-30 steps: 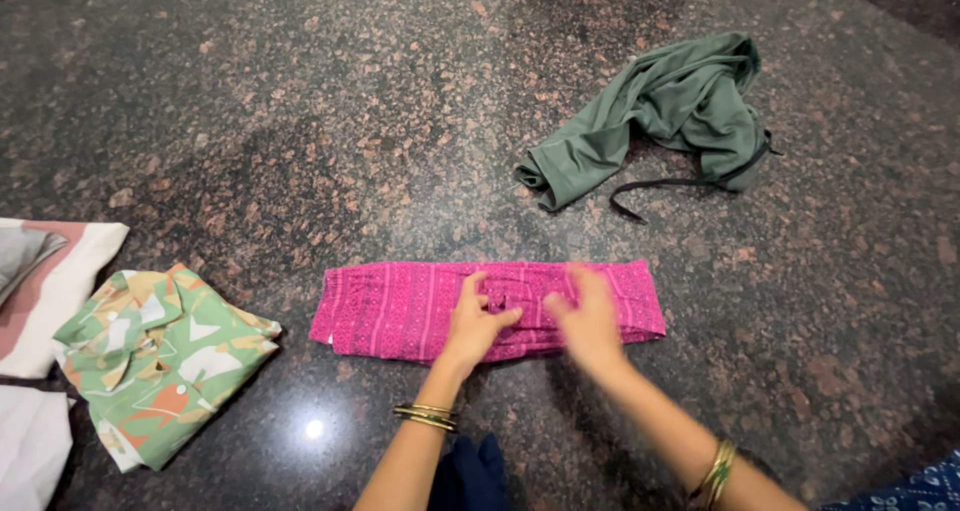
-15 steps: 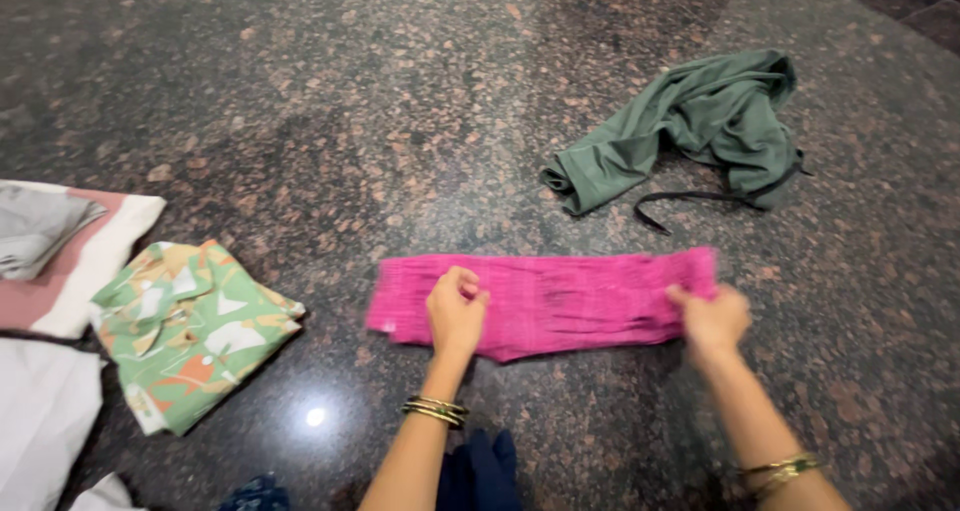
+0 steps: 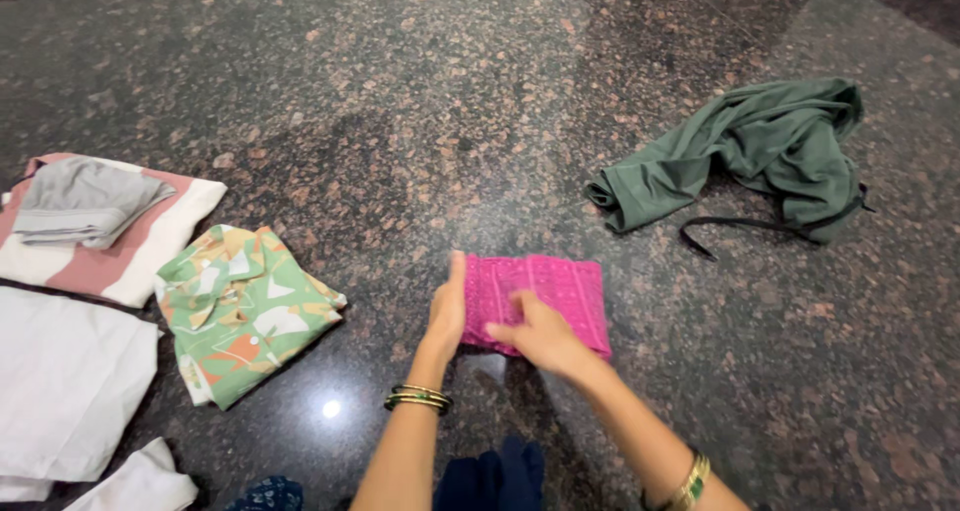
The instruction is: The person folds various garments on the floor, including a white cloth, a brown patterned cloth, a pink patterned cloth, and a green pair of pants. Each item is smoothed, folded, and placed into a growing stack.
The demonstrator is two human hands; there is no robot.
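While both hands, the left hand (image 3: pixel 447 316) flat against its edge and the right hand (image 3: pixel 540 333) open on top, press one folded pink cloth (image 3: pixel 555 289) on the granite floor (image 3: pixel 400 101), one green garment (image 3: pixel 760 151) lies beyond it to the right and one patterned folded cloth (image 3: pixel 240 311) lies to its left.

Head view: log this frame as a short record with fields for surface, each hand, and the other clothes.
surface: dark speckled stone floor
left hand: edge-on against the left side of the folded pink cloth
right hand: flat on the pink cloth, fingers spread
unfolded: green garment with black cord, upper right
folded, left: green patterned shirt, grey piece on striped cloth, white cloth
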